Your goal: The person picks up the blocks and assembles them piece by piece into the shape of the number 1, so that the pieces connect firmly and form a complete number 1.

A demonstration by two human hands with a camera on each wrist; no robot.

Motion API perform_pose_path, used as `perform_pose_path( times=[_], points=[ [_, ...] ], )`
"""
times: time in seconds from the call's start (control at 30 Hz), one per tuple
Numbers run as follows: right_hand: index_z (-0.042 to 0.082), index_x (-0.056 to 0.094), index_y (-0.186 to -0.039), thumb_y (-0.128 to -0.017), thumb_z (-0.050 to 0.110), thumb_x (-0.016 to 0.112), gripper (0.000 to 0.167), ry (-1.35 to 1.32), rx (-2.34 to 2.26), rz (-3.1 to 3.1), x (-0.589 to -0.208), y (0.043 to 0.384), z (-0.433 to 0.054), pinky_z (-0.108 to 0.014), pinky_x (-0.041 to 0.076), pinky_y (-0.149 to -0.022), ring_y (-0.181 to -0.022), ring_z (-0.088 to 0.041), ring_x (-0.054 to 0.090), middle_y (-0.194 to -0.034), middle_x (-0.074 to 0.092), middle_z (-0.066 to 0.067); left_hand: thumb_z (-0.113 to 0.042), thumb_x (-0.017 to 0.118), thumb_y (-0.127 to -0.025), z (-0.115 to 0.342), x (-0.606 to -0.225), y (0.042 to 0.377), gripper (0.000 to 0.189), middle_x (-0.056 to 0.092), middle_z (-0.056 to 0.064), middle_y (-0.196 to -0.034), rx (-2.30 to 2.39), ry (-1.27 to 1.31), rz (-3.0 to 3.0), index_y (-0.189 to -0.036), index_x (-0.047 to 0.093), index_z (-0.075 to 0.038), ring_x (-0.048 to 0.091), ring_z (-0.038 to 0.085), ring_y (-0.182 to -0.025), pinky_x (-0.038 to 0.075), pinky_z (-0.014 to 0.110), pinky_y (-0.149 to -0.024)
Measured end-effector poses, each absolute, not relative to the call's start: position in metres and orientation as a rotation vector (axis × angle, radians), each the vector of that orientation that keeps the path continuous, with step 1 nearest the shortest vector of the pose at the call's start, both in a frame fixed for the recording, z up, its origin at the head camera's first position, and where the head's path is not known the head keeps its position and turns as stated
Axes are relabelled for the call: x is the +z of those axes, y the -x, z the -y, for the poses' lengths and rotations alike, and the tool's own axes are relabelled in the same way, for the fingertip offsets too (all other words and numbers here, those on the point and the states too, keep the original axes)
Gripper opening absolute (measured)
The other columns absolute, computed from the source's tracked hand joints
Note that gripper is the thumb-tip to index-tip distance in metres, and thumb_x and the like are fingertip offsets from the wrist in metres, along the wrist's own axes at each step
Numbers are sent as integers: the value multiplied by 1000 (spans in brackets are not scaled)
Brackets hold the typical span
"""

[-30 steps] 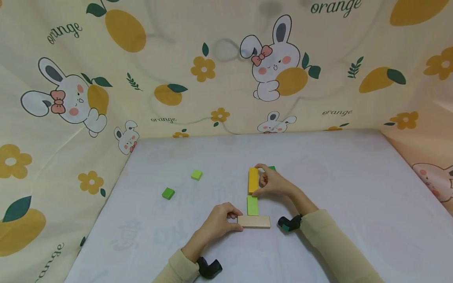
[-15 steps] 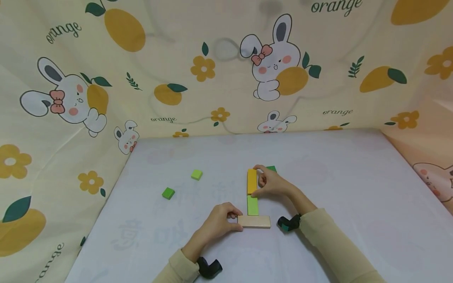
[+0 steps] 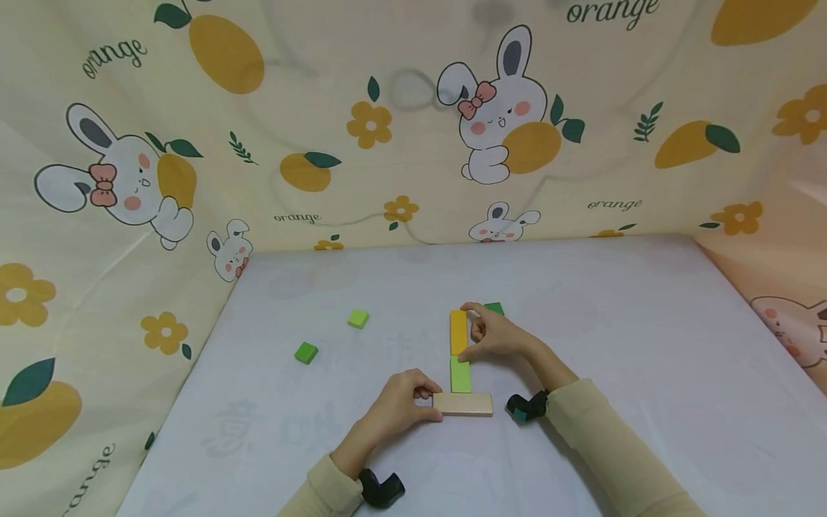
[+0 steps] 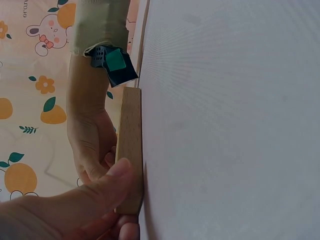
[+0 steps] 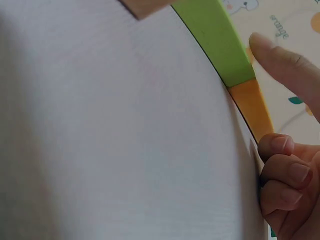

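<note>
In the head view, my left hand (image 3: 399,408) grips the left end of a plain wooden block (image 3: 462,404) between thumb and fingers. The left wrist view shows that thumb along the face of the wooden block (image 4: 130,135). A light green block (image 3: 460,375) lies lengthwise behind it, meeting its far side. Beyond this, my right hand (image 3: 496,334) pinches a yellow block (image 3: 458,332) by its two ends. In the right wrist view, the yellow block (image 5: 253,107) and the light green block (image 5: 215,40) meet end to end; curled fingers cover the yellow block's far end.
A dark green block (image 3: 494,308) lies just behind my right hand, partly hidden. To the left on the white tabletop (image 3: 245,402) are a small green block (image 3: 306,352) and a small light green block (image 3: 358,319). A patterned cloth (image 3: 400,165) rises behind the table.
My right hand has brought the yellow block slightly left and toward me, so it lines up with the light green block's end. The left hand keeps its grip on the wooden block.
</note>
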State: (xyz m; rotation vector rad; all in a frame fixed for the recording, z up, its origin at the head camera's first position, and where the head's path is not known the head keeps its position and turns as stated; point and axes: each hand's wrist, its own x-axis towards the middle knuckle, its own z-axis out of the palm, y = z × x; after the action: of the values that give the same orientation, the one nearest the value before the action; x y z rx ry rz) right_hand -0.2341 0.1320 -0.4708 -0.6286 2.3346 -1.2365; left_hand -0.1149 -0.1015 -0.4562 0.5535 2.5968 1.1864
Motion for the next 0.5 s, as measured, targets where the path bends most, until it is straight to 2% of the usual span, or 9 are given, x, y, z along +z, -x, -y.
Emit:
perform_pose_path(
  times=[0.23,0.5],
  points=[
    [-2,32,-141,-77,23,81,84,618,-1251,-2317,-469,235,-131,-19,32,-58,-57,-7,33,-63,38,4,-10,84,-70,102,-456,115,30,65,10,-88,1190,-553,-2589,-96,71,0,54,11,-80,44,17,-70],
    [-1,33,-141,-76,23,82,85,604,-1248,-2344,-469,233,-130,-19,33,-60,-59,-8,35,-64,39,4,-10,84,-70,102,-456,114,30,65,10,-88,1187,-556,-2586,-95,72,0,54,12,-80,42,16,-69]
  ],
)
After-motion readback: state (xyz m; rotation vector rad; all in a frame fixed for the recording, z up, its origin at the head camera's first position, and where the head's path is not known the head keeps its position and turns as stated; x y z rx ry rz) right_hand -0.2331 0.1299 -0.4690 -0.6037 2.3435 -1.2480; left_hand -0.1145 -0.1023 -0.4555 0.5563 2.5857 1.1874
